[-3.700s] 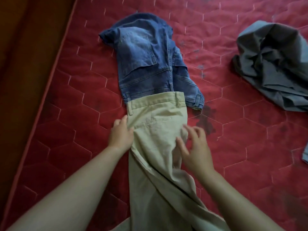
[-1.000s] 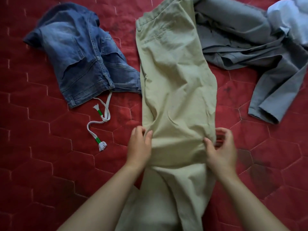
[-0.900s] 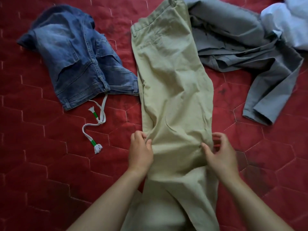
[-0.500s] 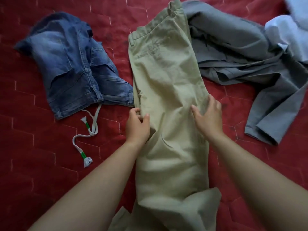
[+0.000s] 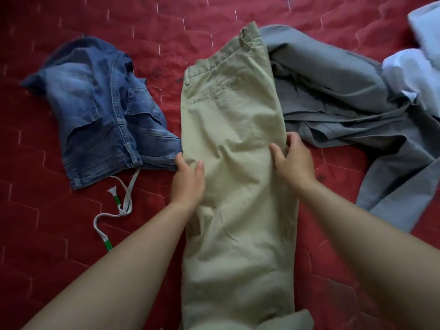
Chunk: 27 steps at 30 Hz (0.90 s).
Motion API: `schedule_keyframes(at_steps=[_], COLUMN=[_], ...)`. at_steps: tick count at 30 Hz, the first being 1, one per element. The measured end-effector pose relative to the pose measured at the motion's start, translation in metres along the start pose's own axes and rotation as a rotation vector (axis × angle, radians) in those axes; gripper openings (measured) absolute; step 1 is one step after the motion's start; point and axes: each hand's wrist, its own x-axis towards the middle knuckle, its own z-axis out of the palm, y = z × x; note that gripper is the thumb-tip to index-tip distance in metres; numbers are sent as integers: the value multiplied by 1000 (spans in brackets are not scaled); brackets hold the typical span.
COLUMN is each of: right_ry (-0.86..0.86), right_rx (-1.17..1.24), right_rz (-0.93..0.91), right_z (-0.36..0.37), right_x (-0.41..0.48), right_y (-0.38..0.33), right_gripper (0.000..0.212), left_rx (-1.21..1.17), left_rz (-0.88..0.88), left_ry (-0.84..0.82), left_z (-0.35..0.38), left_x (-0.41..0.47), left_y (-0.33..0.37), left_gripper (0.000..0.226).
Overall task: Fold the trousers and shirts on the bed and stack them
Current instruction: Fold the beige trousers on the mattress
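Khaki trousers [image 5: 235,129] lie lengthwise down the middle of the red quilted bed [image 5: 166,25], waistband at the far end, legs running toward me and out of view below. My left hand [image 5: 188,182] holds their left edge about a third of the way down, thumb on top. My right hand [image 5: 295,163] holds the right edge at the same height, fingers curled round it. Folded blue jeans [image 5: 102,110] lie to the left. A crumpled grey shirt [image 5: 333,91] lies to the right, partly under the trousers' waist.
A pale blue shirt [image 5: 419,67] is bunched at the far right, on the grey shirt. A white drawstring with green bands [image 5: 123,201] trails from under the jeans toward my left forearm. Bare red quilt shows at the near left and along the far edge.
The khaki trousers have been shifted from on top of the jeans to the space between the jeans and the grey shirt. Both hands have slid up the trousers' edges toward the waistband.
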Motion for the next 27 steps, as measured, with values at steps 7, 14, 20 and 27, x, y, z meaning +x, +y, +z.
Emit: schedule_keyframes(at_steps=[7,14,20,27], right_ry=[468,60,-142,-104], right_rx=[263,98,83,246], right_rz=[-166,177,216,226], right_z=[-39,-16,18,19], right_x=[15,-84,-194,-250], right_y=[-14,45,85,76], right_gripper=[18,71,52,16], left_rx=[-159,155,244,78], left_rz=[459,36,37,-76], left_ry=[337,-29,-151,-117], left_z=[-35,-35,-41,-54], left_x=[34,-14,-130,-168], left_y=[63,-2,-81,-112], left_gripper=[38,81,78,42])
